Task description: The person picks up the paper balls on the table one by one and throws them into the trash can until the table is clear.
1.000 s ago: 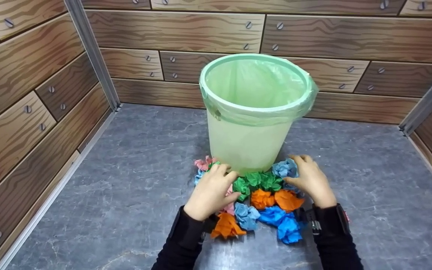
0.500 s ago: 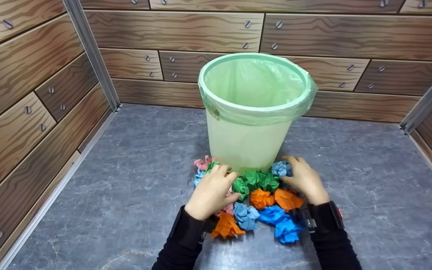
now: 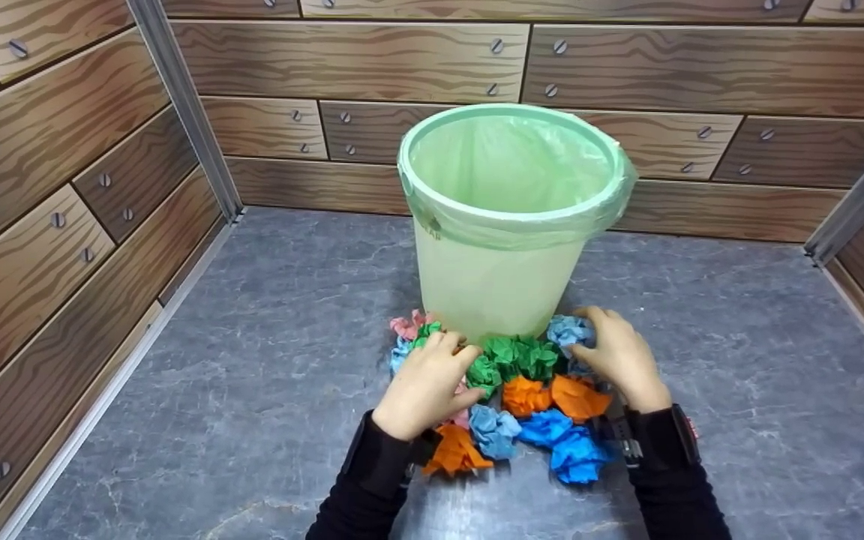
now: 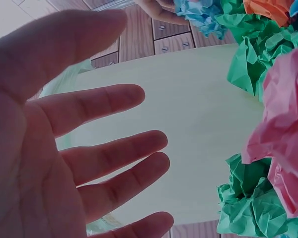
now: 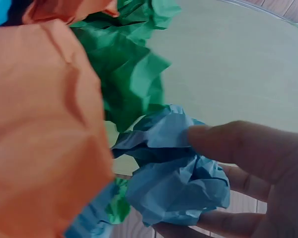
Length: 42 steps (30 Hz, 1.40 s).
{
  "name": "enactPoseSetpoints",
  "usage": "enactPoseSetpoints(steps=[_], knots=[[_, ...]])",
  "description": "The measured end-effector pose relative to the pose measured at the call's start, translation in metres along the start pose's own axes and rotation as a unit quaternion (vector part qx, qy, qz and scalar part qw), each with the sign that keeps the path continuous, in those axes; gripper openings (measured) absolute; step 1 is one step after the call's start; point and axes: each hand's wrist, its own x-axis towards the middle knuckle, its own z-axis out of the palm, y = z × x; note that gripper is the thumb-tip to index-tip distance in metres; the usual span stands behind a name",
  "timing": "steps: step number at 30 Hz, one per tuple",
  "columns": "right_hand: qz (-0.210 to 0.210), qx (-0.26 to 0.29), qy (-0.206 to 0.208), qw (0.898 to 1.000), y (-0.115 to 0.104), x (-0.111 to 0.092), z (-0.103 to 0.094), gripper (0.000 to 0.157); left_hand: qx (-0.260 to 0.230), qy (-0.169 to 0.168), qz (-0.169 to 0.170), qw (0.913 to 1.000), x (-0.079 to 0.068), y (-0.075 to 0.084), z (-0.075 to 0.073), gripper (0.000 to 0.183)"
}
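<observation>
My right hand [image 3: 622,361] is at the right of the pile and pinches a crumpled light blue paper ball [image 5: 176,183] between thumb and fingers, as the right wrist view shows. That ball lies against the foot of the bin. My left hand [image 3: 426,386] hovers over the left of the pile. In the left wrist view its fingers [image 4: 114,151] are spread and straight with nothing between them. Near it lie a pink paper ball [image 4: 288,119] and green paper balls [image 4: 256,203]. In the head view the left hand hides part of the pile.
Behind the pile stands a pale green bin [image 3: 496,281] lined with a thin green bag. Orange paper balls [image 3: 527,396] and bright blue ones [image 3: 577,456] lie in front. Wood-patterned walls [image 3: 372,60] enclose the grey marbled floor [image 3: 289,300].
My right hand shifts a little left, then slightly back right, at the light blue paper ball. The left hand has hardly moved.
</observation>
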Motion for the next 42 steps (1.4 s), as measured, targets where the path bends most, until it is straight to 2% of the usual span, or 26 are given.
enactPoseSetpoints(steps=[6, 13, 21, 31, 38, 42], knots=[[-0.007, -0.007, 0.025, 1.000, -0.004, -0.004, -0.008, 0.045, 0.002, -0.006, -0.004, 1.0000, 0.000, 0.000, -0.002, 0.040], [-0.019, -0.010, 0.073, 0.997, -0.012, -0.017, -0.024, 0.044, -0.001, -0.006, -0.001, 1.0000, 0.000, 0.000, -0.001, 0.040], [-0.050, -0.014, 0.121, 0.991, -0.032, -0.036, -0.032, 0.046, 0.005, -0.007, 0.001, 1.0000, -0.001, 0.000, -0.002, 0.039], [-0.101, -0.024, 0.133, 0.986, -0.050, -0.047, -0.016, 0.045, 0.003, -0.011, -0.001, 0.9999, -0.001, 0.000, -0.001, 0.039], [-0.094, -0.025, 0.099, 0.990, -0.055, -0.050, -0.006, 0.045, -0.009, -0.018, -0.005, 0.9998, 0.000, -0.003, 0.000, 0.039], [-0.094, -0.025, 0.094, 0.991, -0.058, -0.048, -0.007, 0.045, -0.007, -0.012, -0.004, 0.9999, 0.000, -0.003, -0.001, 0.039]])
